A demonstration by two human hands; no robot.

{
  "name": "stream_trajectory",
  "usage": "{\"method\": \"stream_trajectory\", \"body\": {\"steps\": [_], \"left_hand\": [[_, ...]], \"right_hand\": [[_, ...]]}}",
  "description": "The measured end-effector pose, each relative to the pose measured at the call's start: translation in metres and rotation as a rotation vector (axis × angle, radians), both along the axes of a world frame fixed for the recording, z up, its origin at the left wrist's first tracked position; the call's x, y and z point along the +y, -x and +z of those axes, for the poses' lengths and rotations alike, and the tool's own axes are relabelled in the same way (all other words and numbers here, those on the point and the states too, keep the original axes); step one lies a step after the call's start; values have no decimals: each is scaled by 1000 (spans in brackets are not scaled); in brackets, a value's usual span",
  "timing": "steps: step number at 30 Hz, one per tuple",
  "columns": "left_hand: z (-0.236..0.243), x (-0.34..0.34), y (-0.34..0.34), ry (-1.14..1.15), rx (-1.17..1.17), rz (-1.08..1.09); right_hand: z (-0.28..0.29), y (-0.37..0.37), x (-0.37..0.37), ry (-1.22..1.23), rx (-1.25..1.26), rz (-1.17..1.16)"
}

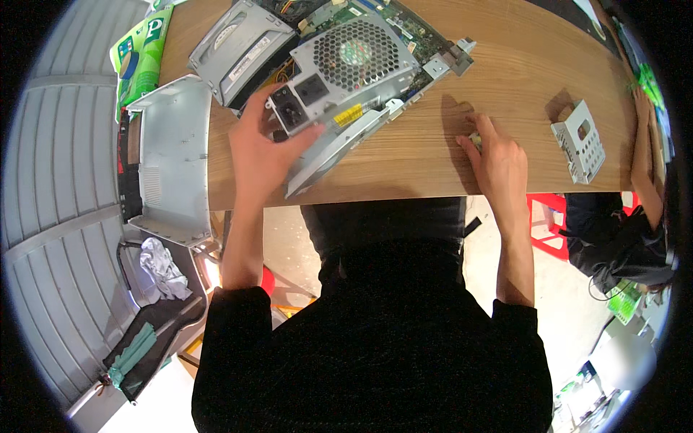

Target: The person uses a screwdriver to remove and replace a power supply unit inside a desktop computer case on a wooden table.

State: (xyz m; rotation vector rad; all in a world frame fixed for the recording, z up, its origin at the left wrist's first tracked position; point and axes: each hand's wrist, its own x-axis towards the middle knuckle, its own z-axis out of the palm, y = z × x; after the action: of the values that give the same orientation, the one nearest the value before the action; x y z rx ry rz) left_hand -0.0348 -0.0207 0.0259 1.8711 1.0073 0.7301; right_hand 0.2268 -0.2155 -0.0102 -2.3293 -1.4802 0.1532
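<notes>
An opened desktop computer lies on the wooden table, with its circuit board (426,36) partly showing at the far side. My left hand (261,148) is closed around the socket end of a grey power supply (357,54) with a honeycomb grille. The power supply sits tilted over the case's metal edge (332,155). Left of it is a silver drive unit (242,54), with wires between the two. My right hand (498,155) rests low at the table's front, thumb and fingers pinched on something small and pale that I cannot make out.
A grey metal case cover (177,155) stands at the table's left edge, below a green package (148,61). A perforated metal bracket (583,141) lies to the right. Beyond it are another person's arm (644,159) and a red stool (547,227).
</notes>
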Motion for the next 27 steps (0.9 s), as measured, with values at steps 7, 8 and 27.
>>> {"method": "stream_trajectory", "body": {"steps": [7,8,27], "left_hand": [[16,8,22,-94,-69,-20],[15,5,28,-99,-68,-21],[-32,-9,50,-373,56,127]], "right_hand": [[-4,-35,8,-122,-286,29],[-4,-38,7,-127,-285,27],[28,-17,33,-440,73,256]]}}
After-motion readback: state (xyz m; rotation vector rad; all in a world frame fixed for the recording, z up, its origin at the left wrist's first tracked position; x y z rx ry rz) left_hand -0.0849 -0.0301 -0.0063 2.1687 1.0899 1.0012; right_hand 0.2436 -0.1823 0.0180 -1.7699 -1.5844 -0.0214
